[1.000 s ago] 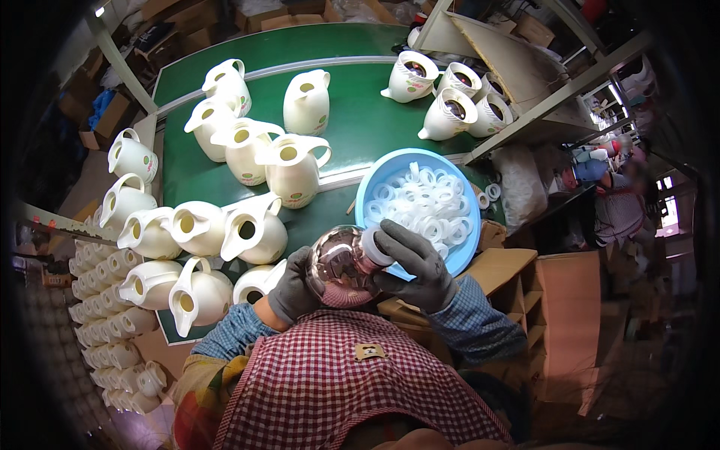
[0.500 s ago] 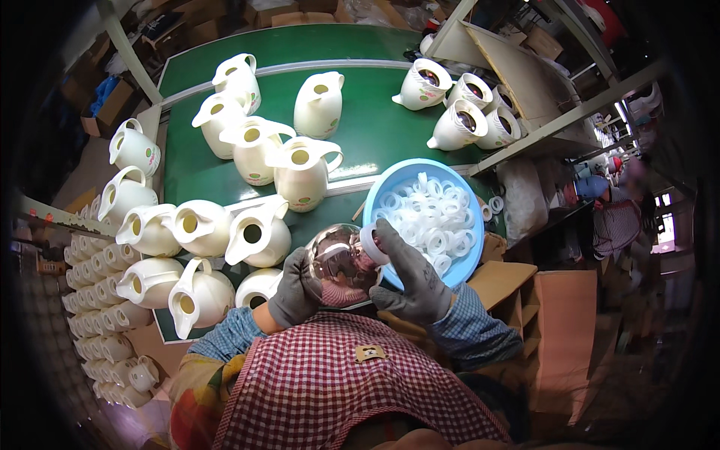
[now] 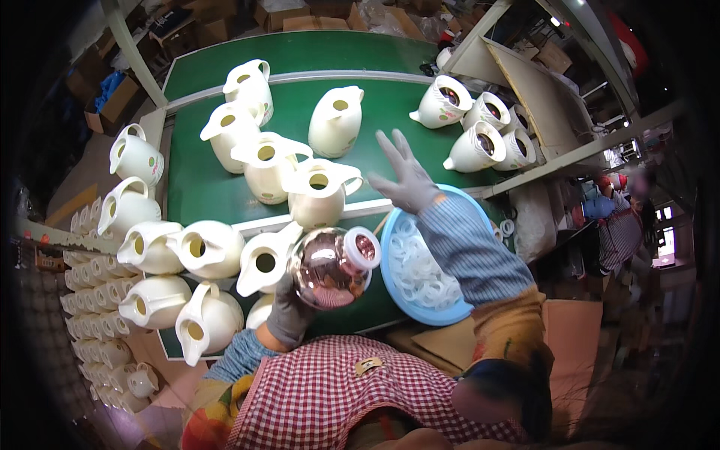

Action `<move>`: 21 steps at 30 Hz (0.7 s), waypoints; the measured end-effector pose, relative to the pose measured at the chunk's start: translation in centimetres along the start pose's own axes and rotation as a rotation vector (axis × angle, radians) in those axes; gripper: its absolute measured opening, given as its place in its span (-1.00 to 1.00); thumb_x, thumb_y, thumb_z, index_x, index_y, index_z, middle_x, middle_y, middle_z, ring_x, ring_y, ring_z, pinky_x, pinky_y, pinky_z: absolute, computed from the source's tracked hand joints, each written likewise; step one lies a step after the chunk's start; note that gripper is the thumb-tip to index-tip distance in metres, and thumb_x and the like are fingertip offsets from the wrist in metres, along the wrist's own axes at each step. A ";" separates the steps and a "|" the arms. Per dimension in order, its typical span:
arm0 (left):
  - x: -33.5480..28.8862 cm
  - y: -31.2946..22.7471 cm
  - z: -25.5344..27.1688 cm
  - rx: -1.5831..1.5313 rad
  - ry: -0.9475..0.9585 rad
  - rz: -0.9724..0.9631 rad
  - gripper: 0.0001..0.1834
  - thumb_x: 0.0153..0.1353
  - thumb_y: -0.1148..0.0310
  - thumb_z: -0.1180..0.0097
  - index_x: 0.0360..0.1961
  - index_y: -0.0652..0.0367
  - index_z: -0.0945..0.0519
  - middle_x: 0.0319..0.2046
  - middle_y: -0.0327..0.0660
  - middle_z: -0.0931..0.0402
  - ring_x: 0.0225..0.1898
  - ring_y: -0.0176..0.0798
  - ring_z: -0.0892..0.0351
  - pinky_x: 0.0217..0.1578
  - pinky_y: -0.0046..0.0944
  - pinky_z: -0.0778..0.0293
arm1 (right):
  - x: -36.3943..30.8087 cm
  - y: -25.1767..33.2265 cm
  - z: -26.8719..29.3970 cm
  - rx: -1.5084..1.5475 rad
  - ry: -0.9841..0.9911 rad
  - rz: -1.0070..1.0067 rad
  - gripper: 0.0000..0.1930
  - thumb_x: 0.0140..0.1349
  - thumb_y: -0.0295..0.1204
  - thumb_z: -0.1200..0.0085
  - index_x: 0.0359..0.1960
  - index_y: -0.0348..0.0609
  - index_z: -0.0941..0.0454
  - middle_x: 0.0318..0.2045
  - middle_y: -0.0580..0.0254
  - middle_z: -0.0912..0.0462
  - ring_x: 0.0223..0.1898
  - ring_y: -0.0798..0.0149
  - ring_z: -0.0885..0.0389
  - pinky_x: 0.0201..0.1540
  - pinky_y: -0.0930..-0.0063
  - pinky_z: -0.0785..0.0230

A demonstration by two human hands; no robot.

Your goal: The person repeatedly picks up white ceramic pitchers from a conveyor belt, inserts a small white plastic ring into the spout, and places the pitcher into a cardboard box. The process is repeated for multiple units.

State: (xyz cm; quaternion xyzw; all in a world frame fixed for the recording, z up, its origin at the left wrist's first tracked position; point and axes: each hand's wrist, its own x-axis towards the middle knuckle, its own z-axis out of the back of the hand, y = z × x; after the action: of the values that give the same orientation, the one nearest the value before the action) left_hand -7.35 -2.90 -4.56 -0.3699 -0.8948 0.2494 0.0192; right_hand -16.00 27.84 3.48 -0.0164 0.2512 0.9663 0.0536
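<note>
My gloved left hand (image 3: pixel 288 315) grips a shiny, mirror-coated glass flask liner (image 3: pixel 324 274) from its lower left side. A translucent white ring (image 3: pixel 352 248) sits around the liner's neck, which tilts up to the right. My gloved right hand (image 3: pixel 409 180) is stretched out with its fingers spread and nothing in it. It hovers over the green belt, just right of a cream jug (image 3: pixel 317 206) with an open top. Under my right forearm stands a light blue basin (image 3: pixel 388 277) holding many translucent rings (image 3: pixel 429 279).
Several cream jugs (image 3: pixel 204 247) crowd the left side, with more stacked in rows (image 3: pixel 97 277) beyond. Shells with dark liners inside (image 3: pixel 480 146) stand at the back right beside a wooden board (image 3: pixel 551 105). Cardboard (image 3: pixel 574 337) lies at the right. Another person (image 3: pixel 619 232) is far right.
My right hand has let go of the ring on the liner's neck and moved up and forward over the belt, opening. The liner stays in my left hand.
</note>
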 end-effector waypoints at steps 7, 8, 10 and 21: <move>-0.7 -0.5 0.3 -0.071 0.014 0.183 0.13 0.13 -0.25 -0.33 0.54 0.16 -0.12 0.44 0.00 -0.29 0.45 0.04 -0.32 0.48 0.12 -0.22 | 15.8 2.8 -4.2 -0.103 0.065 -0.408 0.02 0.12 -0.09 -0.41 0.59 0.42 -0.06 0.64 -0.11 0.26 0.52 -0.21 -0.21 0.49 0.21 -0.23; -0.9 -0.5 0.9 -0.070 -0.046 0.205 0.12 0.13 -0.22 -0.33 0.55 0.14 -0.12 0.46 -0.01 -0.27 0.46 0.03 -0.30 0.48 0.13 -0.20 | 16.6 3.0 -5.5 -0.088 0.104 -0.465 -0.01 0.10 -0.11 -0.45 0.57 0.39 -0.15 0.64 -0.10 0.22 0.51 -0.18 -0.24 0.48 0.23 -0.25; -1.0 -0.2 1.7 -0.021 -0.029 0.211 0.08 0.15 -0.30 -0.28 0.52 0.11 -0.19 0.45 -0.01 -0.29 0.43 0.02 -0.34 0.47 0.11 -0.24 | 17.4 0.7 -8.1 0.025 -0.078 -0.517 -0.12 0.05 -0.17 -0.51 0.45 0.27 -0.33 0.58 -0.08 0.03 0.46 -0.15 -0.31 0.45 0.21 -0.30; -1.3 1.0 1.6 -0.081 -0.111 0.101 -0.07 0.22 -0.22 -0.24 0.46 0.12 -0.31 0.41 -0.06 -0.38 0.42 0.00 -0.36 0.49 0.08 -0.20 | -4.8 -9.6 9.4 0.940 -0.431 0.168 -0.40 0.15 -0.53 -0.40 0.25 -0.20 -0.46 0.13 0.03 -0.59 0.11 0.14 -0.62 0.23 0.20 -0.49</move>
State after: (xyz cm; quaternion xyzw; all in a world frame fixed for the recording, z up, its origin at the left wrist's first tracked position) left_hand -6.17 -3.85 -6.20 -0.4007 -0.8840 0.2339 -0.0578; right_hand -10.16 40.29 7.29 0.2290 0.6414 0.7317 0.0280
